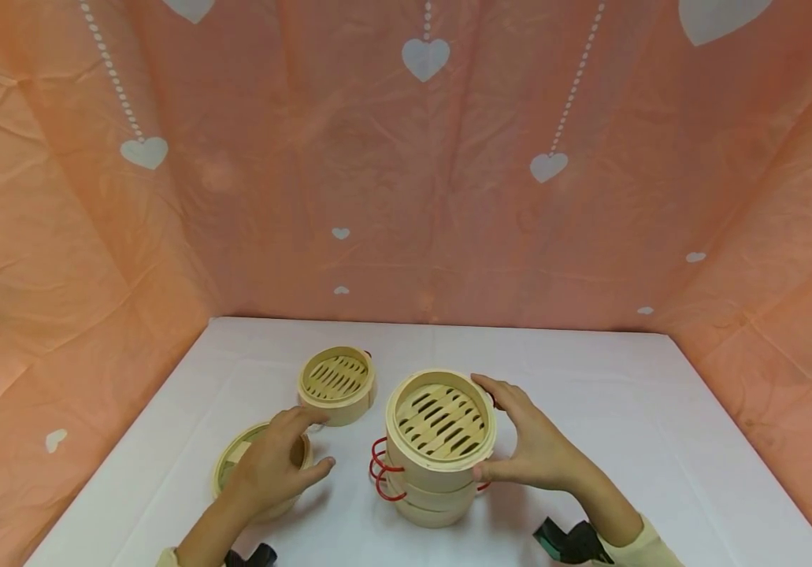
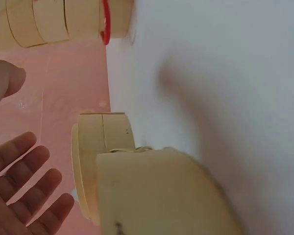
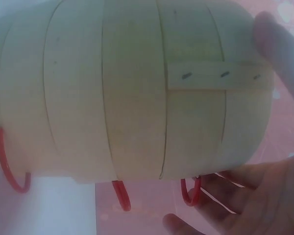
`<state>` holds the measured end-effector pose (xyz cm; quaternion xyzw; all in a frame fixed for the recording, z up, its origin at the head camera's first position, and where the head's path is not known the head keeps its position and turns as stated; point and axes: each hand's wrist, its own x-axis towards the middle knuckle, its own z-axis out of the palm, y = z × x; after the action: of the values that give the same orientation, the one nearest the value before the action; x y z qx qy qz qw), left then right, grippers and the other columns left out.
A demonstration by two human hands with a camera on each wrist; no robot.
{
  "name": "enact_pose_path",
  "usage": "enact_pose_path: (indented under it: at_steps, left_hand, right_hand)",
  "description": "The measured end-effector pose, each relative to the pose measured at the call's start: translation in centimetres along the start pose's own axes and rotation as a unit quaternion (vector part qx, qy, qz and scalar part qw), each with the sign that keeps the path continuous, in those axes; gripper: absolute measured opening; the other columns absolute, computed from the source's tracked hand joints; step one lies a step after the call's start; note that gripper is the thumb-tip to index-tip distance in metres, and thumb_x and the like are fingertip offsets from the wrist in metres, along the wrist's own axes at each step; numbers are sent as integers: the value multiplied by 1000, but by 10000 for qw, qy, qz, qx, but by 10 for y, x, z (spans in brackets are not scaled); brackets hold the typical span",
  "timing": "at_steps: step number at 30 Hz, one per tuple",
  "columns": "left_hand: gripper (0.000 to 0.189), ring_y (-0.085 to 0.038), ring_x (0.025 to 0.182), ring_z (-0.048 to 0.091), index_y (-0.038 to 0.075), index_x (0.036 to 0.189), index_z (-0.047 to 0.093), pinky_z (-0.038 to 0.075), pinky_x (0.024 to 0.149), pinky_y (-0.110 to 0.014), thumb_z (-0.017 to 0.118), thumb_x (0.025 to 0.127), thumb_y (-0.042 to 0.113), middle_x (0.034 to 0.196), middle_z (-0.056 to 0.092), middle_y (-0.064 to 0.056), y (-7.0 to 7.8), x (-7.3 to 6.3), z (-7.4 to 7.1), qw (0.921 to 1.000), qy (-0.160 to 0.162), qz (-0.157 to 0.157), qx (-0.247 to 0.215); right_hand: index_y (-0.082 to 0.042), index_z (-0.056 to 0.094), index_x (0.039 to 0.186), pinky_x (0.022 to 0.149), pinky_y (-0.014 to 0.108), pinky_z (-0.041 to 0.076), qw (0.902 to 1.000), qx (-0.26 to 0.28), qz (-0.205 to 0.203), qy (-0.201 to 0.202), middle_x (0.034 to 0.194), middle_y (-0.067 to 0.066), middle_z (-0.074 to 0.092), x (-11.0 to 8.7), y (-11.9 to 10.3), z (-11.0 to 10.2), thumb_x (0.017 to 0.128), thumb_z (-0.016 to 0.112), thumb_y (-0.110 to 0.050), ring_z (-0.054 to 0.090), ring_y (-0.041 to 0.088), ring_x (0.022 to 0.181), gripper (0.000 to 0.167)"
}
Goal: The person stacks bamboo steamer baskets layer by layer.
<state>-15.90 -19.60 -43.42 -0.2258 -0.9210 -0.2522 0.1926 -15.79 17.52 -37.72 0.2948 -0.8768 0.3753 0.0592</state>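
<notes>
A stack of round bamboo steamer baskets (image 1: pixel 441 472) with red side handles stands upright at the table's middle. Its slatted top basket (image 1: pixel 441 421) is held at the right side by my right hand (image 1: pixel 536 445), thumb at the front and fingers toward the back. In the right wrist view, the stack's wall (image 3: pixel 134 98) fills much of the picture. My left hand (image 1: pixel 271 465) hovers with spread fingers over a separate steamer basket (image 1: pixel 231 465) at the left, partly hiding it. The left wrist view shows those fingers (image 2: pixel 36 193) holding nothing.
Another slatted steamer basket (image 1: pixel 335 386) sits farther back, left of the stack. The white table (image 1: pixel 661 472) is bordered by orange-pink cloth walls (image 1: pixel 427 236) with white hearts.
</notes>
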Motion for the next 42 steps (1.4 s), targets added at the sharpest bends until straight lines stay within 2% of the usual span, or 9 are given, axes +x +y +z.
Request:
enact_pose_path:
  at_steps: [8,13,16,24,29,33,38,42]
  left_hand:
    - [56,-16,99,60,12,119,62,54,77,-32,84,70,27,113,64,-1,-3,23,2,9995,21,164,-263]
    - [57,-23,106,58,7,116,62,54,85,-41,85,67,25,115,63,-5,-6,35,6,9990,120,385,-178]
    - [58,-26,109,58,4,116,62,53,88,-45,85,66,22,116,63,-8,-7,40,8,9990,75,386,-216]
    - [56,-27,113,57,5,119,61,53,89,-43,84,69,17,121,61,-8,-7,46,13,9993,-234,-57,-277]
    - [51,-26,112,57,4,117,62,52,89,-42,81,70,8,119,61,-9,-8,49,19,9988,-358,-190,-276]
    - [46,-24,109,59,3,114,64,52,88,-41,77,71,4,115,62,-8,-9,50,22,9986,-455,-198,-183]
    - [38,-23,104,62,4,111,65,53,87,-40,71,73,-1,109,66,-7,-11,53,26,9986,-513,-118,-41]
    - [35,-24,102,64,3,110,65,54,87,-40,70,75,-2,106,68,-8,-12,53,28,9988,-463,-15,145]
  right_hand:
    - [-23,33,148,94,51,46,10000,-22,-13,-17,137,-2,50,0,1,0,58,89,-45,45,17,120,109]
    - [-23,34,148,93,55,46,9999,108,41,-46,139,1,49,0,1,0,58,89,-45,46,25,122,108]
    - [-23,33,148,92,56,46,9999,146,74,-52,139,2,48,0,1,0,57,89,-45,46,26,122,108]
    - [-24,34,147,94,50,47,9999,92,124,-57,141,1,47,1,2,0,57,90,-45,44,21,122,108]
    - [-20,34,147,92,55,46,9996,208,147,-86,140,1,47,1,3,0,57,90,-44,45,23,120,108]
    - [-21,34,147,92,56,46,9994,271,163,-118,138,-1,48,2,3,-1,58,90,-44,44,23,121,108]
    - [-24,33,147,96,49,48,9997,205,76,-108,137,-4,48,2,3,0,59,89,-44,41,16,125,107]
    - [-24,32,147,96,45,49,9997,201,-1,-108,137,-4,48,2,5,0,59,89,-43,40,15,126,106]
